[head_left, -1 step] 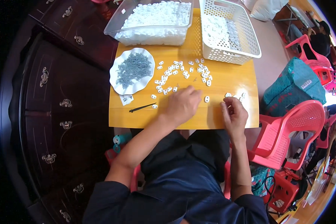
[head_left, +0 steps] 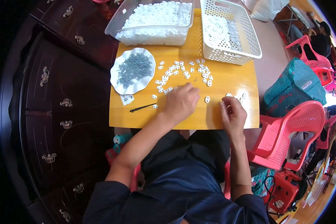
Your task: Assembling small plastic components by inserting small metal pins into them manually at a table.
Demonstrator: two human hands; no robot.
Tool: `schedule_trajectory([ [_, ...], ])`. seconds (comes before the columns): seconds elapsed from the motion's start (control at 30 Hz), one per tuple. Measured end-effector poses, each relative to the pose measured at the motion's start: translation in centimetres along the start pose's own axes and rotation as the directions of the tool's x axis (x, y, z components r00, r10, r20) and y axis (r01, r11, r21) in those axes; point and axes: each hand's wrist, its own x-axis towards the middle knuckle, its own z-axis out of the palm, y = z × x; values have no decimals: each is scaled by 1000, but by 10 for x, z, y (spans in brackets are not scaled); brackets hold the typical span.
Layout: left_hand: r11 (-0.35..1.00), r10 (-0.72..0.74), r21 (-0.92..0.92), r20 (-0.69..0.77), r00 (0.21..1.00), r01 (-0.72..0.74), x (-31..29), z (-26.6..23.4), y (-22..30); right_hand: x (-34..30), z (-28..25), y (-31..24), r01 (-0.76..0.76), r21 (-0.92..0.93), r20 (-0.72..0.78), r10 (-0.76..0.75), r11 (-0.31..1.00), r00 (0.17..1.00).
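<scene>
My left hand (head_left: 180, 100) reaches over the middle of the yellow table, back upward, fingers bent down and close together. Its fingertips are near the loose white two-holed plastic pieces (head_left: 176, 72) and cover some of them; whatever they pinch is hidden. My right hand (head_left: 234, 115) rests by the table's right front part, fingers curled in towards the thumb. Just beyond it lie several more white pieces (head_left: 242, 99). One single white piece (head_left: 207, 99) sits between my hands. A tiny screw-like bit (head_left: 195, 79) lies beyond my left fingertips.
A white wavy-rimmed plate (head_left: 117, 85) holds grey screws (head_left: 135, 70). Behind stand a clear bin (head_left: 149, 36) full of white pieces and a white perforated basket (head_left: 231, 56). A thin black stick (head_left: 142, 108) lies on the table (head_left: 138, 121). Pink chairs (head_left: 287, 138) stand right.
My left hand has shifted slightly away from me and now covers a white piece that showed before. My right hand has barely moved.
</scene>
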Motion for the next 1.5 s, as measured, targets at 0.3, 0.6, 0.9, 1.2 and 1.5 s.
schedule_trajectory([
  [0.3,997,-74,10,-78,994,75,35,7,-21,24,19,-13,54,-93,54,-49,994,997],
  [0.6,986,12,164,-30,999,-7,44,18,-25,64,28,-6,46,-184,128,-23,982,992],
  [0.9,994,-78,75,32,996,75,20,8,-25,75,55,1,172,-304,119,-142,937,983],
  [1.2,990,-128,-67,-32,991,125,9,-9,-19,72,66,-1,189,-399,161,-135,897,978],
  [1.5,956,-204,-240,-117,972,171,-17,-20,-14,73,61,-9,295,-367,397,-138,882,907],
])
